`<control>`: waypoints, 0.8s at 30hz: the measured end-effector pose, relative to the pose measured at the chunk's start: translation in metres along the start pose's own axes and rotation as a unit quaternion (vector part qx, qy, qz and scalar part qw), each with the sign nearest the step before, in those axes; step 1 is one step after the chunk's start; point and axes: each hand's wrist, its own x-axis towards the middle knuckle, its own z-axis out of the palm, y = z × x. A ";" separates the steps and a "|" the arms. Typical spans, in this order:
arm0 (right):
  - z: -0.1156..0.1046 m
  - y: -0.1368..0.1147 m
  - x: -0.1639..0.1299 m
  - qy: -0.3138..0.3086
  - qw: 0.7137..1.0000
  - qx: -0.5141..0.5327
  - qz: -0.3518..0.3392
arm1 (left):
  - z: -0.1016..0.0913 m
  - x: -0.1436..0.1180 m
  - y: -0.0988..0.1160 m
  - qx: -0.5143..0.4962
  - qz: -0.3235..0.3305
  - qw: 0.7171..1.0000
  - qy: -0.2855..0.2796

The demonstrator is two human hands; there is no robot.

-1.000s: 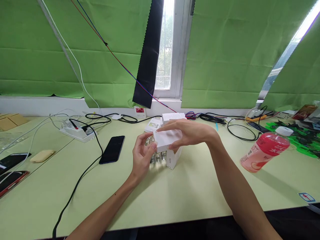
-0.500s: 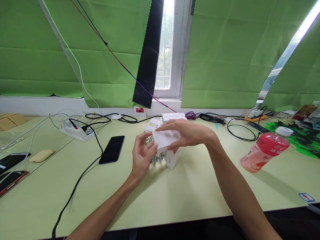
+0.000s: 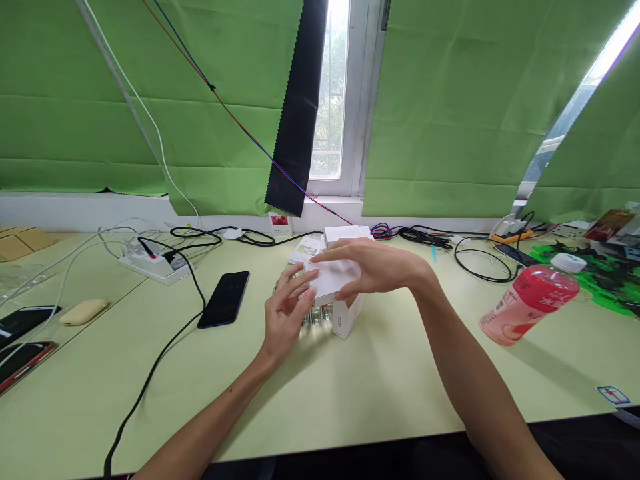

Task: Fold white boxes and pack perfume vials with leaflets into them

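My right hand [image 3: 383, 267] arches over a small white box [image 3: 333, 275], gripping it between thumb and fingers. At the box's left end, my left hand [image 3: 286, 310] has its thumb on the near edge and a fingertip on the top face. Beneath and behind them are several shiny, clear items [image 3: 315, 316], mostly hidden, so I cannot tell their kind. A white carton [image 3: 347, 319] with small print stands just under my right hand. Behind it, another white box [image 3: 349, 232] and a printed white packet [image 3: 305, 248] are partly covered.
A black phone [image 3: 223, 300] lies to the left, beside a black cable [image 3: 165, 360] and a white power strip [image 3: 153, 263]. On the right stands a pink drink bottle [image 3: 531, 300]. Coiled cables [image 3: 425, 237] and green plastic pieces [image 3: 600, 273] lie toward the back.
The fingers of my left hand have shifted, and one fingertip now rests on the top of the white box. My right hand and the box have stayed in place.
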 end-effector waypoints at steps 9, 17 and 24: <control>-0.001 0.000 -0.001 -0.004 1.000 0.000 0.011 | 0.000 0.002 0.000 -0.013 0.026 0.999 -0.024; -0.002 0.000 -0.002 0.003 1.000 -0.001 0.008 | 0.003 0.002 0.001 -0.031 0.009 0.999 -0.022; -0.001 0.001 -0.003 -0.004 1.000 -0.002 0.014 | 0.003 0.002 0.000 -0.013 0.014 1.000 -0.006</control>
